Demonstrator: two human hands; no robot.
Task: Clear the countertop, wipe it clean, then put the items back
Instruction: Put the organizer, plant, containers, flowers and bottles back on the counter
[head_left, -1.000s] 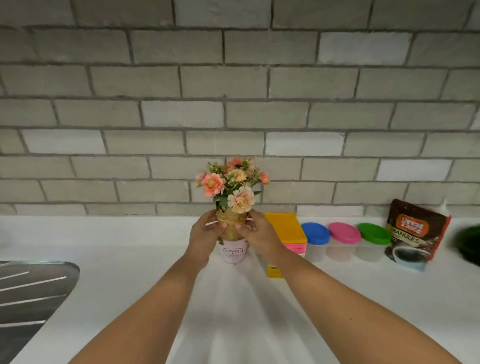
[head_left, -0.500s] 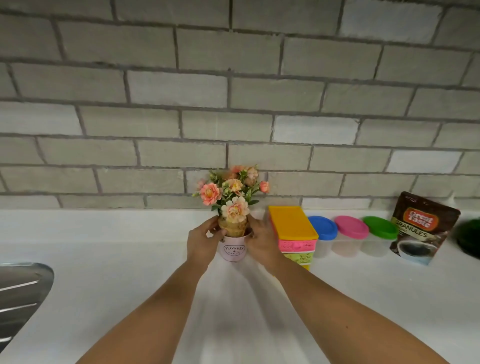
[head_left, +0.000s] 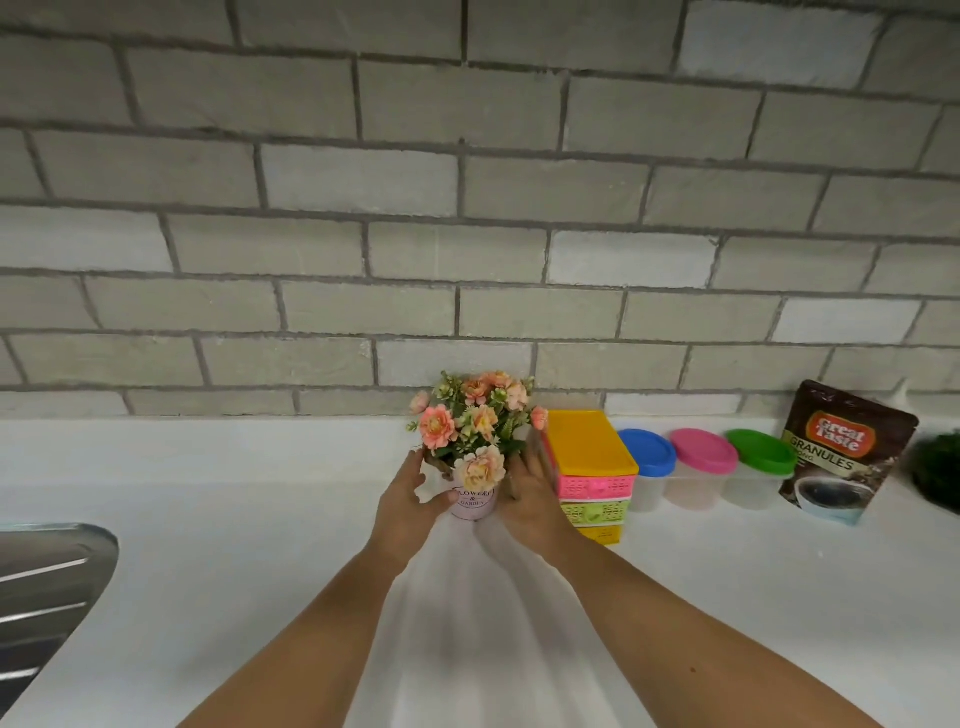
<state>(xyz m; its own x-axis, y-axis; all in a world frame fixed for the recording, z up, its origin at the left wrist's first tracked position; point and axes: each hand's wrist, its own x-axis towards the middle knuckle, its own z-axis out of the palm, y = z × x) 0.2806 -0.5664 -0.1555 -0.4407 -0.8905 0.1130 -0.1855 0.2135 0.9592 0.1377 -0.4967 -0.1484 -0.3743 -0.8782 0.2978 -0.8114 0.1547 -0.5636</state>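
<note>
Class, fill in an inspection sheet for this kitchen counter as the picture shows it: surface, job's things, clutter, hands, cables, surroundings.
Surface: white countertop, no spills visible.
Job's things: flower pot; drawer organiser right of it; three lidded tubs; coffee pouch, all near the wall.
Clutter: dark green object at right edge, unclear.
Hands: left hand and right hand cup the pot from both sides.
Cables: nothing seen.
Surroundings: grey brick wall; steel sink at left.

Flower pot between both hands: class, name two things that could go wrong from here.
1. The flower pot stands right beside the drawer box; the right hand is squeezed between them and might nudge the box.
2. The blooms sit tall above the small pot, so the left hand could tip it.
</note>
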